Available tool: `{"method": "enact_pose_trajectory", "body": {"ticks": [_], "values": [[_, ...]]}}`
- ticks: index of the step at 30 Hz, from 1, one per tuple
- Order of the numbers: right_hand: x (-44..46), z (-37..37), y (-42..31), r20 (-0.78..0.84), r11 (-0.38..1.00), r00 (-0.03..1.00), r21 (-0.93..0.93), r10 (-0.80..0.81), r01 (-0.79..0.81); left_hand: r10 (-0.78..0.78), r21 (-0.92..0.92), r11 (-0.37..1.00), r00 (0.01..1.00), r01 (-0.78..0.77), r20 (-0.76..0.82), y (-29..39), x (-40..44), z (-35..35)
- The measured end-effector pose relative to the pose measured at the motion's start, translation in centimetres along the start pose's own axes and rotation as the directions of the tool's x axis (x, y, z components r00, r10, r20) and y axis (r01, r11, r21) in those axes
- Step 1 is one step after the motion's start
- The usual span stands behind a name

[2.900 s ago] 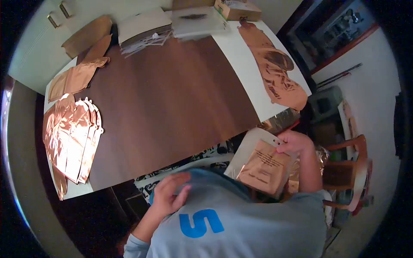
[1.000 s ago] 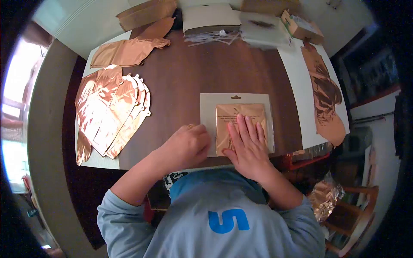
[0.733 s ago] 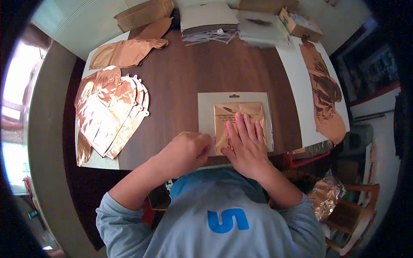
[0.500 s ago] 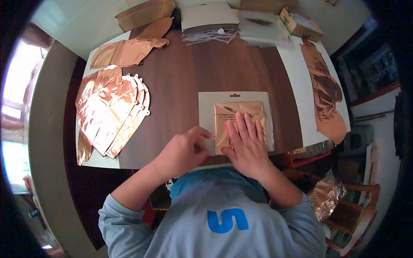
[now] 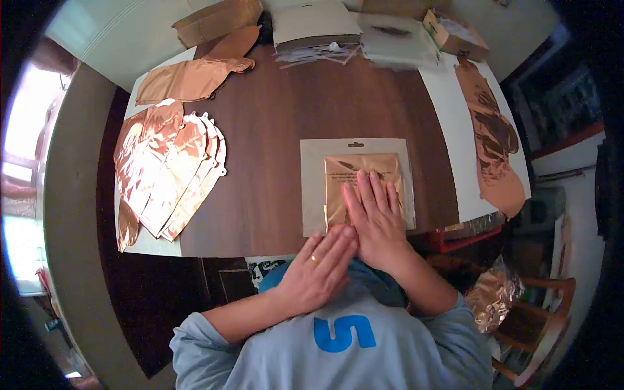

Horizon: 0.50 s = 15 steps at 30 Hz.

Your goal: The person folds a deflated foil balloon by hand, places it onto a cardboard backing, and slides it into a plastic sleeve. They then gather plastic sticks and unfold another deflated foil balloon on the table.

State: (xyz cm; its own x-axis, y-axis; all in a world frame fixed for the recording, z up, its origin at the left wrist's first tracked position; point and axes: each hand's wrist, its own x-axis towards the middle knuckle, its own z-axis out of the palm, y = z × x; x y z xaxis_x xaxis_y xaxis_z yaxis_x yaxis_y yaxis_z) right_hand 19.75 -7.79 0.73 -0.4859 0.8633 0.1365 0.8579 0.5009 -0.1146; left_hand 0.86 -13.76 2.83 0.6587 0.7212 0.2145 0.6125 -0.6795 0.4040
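Note:
A folded copper-coloured foil balloon (image 5: 363, 164) with printed text lies on a pale card (image 5: 313, 188) that has a hanging hole at its top edge. A clear film edge shows along the card's right side. My right hand (image 5: 378, 224) is spread flat on the foil, fingers pointing away from me. Over the near edge of the foil and card, my left hand (image 5: 320, 268) lies with its fingers stretched out and close together, a ring on one finger. Its fingertips are beside my right thumb, which is mostly covered.
Shiny copper foil balloons (image 5: 170, 169) fan out at the left, more foil (image 5: 188, 79) behind them. A card stack (image 5: 316, 27), clear bags (image 5: 396, 45) and a box (image 5: 455, 36) stand at the back. Long foil (image 5: 491, 136) lies right, near a chair (image 5: 539, 325).
My left hand has moved right and toward me, from beside the card's left edge to its near edge, and its curled fingers have straightened. My right hand has stayed on the foil.

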Motion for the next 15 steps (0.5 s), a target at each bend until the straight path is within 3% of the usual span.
{"method": "enact_pose_trajectory", "body": {"ticks": [3,8,11,12,13,15], "values": [[0.1,-0.4,-0.2,-0.059,0.991,0.998,0.136,0.018,-0.01,-0.189,0.163,0.971,0.979,0.174,0.08,-1.9,-0.7,0.7],[0.1,-0.7,-0.2,-0.051,0.987,0.998,0.157,0.02,-0.011,-0.275,0.273,0.927,0.961,0.255,0.035,-2.1,-2.9,0.3],[-0.1,-1.3,0.4,-0.013,0.96,0.999,0.279,0.036,-0.031,-0.539,0.263,0.796,0.836,0.546,-0.105,-2.2,-3.6,-0.3],[-0.1,-1.6,0.9,0.012,0.942,0.999,0.334,0.039,-0.041,-0.538,0.275,0.784,0.83,0.556,-0.147,-2.6,-3.8,-0.6],[-0.3,-1.6,1.7,0.045,0.773,0.993,0.624,0.109,-0.113,-0.474,0.25,0.83,0.867,0.498,-0.152,-2.6,-3.7,-0.6],[-0.3,-1.6,3.6,0.169,0.199,0.966,0.958,0.196,-0.208,-0.34,0.197,0.907,0.924,0.372,-0.176,-2.1,-3.1,-0.8]]}}
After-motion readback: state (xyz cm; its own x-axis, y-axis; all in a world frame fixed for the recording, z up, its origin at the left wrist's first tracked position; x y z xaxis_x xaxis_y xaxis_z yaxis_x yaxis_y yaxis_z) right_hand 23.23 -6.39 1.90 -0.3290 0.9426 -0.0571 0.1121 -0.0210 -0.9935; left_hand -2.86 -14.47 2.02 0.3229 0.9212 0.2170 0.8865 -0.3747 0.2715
